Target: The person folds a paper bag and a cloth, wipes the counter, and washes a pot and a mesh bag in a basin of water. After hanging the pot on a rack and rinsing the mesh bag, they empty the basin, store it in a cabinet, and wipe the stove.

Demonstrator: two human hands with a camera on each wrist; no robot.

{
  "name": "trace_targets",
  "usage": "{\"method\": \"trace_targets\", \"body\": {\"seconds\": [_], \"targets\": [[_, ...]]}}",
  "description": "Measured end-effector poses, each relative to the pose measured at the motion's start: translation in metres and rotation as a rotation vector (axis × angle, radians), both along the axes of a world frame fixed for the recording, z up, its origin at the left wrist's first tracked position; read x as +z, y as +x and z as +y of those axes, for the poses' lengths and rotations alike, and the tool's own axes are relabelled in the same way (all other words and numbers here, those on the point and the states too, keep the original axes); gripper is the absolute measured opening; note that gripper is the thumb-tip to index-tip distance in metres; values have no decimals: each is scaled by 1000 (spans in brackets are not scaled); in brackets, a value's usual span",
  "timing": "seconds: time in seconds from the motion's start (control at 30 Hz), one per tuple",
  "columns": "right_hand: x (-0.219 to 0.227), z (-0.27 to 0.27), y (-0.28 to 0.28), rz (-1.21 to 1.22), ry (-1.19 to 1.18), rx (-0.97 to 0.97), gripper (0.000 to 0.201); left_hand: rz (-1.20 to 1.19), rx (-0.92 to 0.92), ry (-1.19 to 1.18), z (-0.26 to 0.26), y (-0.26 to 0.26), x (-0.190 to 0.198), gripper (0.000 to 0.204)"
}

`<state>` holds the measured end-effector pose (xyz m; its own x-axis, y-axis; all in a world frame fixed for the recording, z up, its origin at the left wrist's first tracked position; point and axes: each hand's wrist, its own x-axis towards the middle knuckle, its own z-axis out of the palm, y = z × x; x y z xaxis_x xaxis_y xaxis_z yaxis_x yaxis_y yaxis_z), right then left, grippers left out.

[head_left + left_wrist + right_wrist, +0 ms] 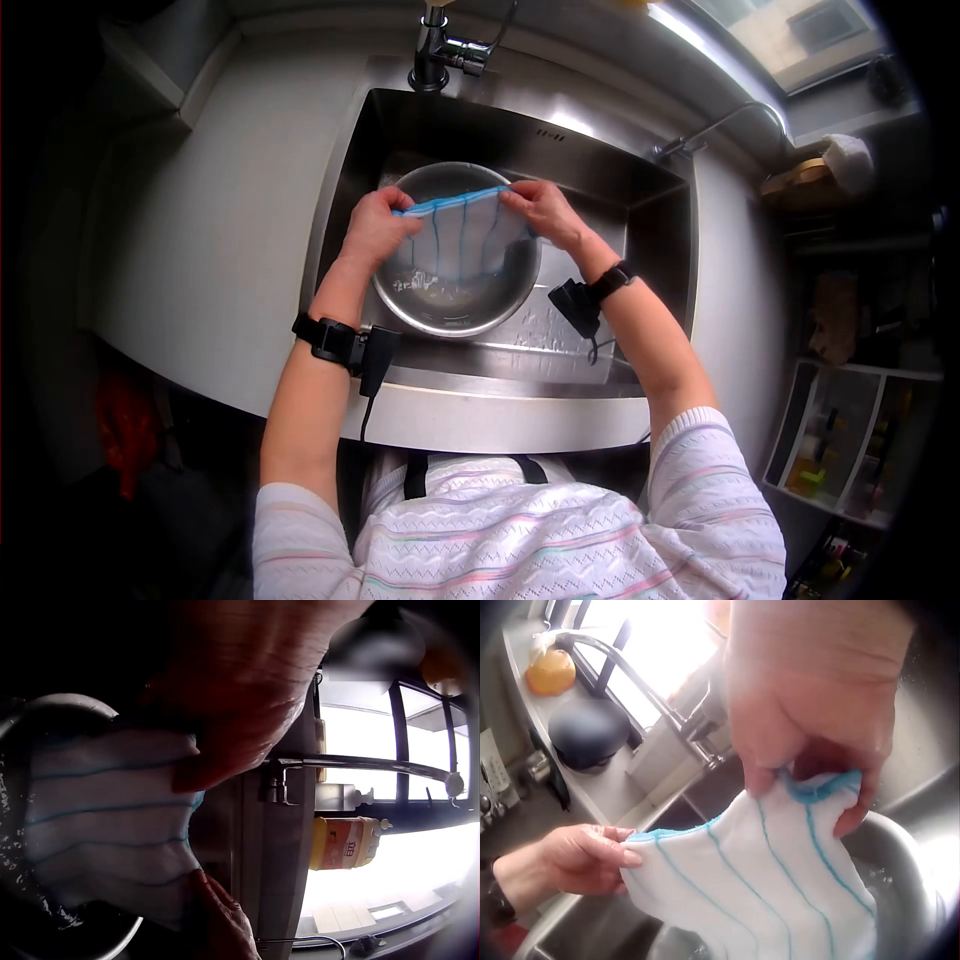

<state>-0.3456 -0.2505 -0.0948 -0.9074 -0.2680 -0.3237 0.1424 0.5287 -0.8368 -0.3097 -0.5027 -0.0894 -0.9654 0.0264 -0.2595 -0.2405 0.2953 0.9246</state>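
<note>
A white cloth with blue stripes and a blue edge (pixel 742 877) hangs between both hands over a round metal basin (pixel 455 328). My left hand (pixel 378 228) pinches one upper corner between thumb and fingers. At the opposite corner, my right hand (pixel 545 212) grips the blue edge; in the right wrist view the cloth bunches under its fingers. The lower part of the cloth drops into the basin, where water (pixel 440 290) glints around it. The basin stands inside a steel sink (pixel 590 345).
Behind the sink rises a chrome faucet (pixel 430 60), with a thin curved spout (pixel 730 122) at the right back corner. A yellow-orange bottle (pixel 345 844) stands by the window. White counter (pixel 220 230) borders the sink, and a dark round pot (pixel 589 731) sits farther along.
</note>
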Motion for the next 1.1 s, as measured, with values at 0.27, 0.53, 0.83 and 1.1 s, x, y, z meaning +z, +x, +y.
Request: {"method": "trace_targets", "body": {"seconds": [0.27,0.53,0.83,1.1], "targets": [[34,-6,4,-150,-466,-166,33,4,113,201,18,10,28,21],[-82,-20,16,-133,-342,151,40,-395,128,612,30,41,-23,41],[-137,-35,20,2,432,131,30,-527,385,599,13,36,-42,57],[2,-104,40,-506,-712,-164,27,-697,536,948,41,19,-86,53]]}}
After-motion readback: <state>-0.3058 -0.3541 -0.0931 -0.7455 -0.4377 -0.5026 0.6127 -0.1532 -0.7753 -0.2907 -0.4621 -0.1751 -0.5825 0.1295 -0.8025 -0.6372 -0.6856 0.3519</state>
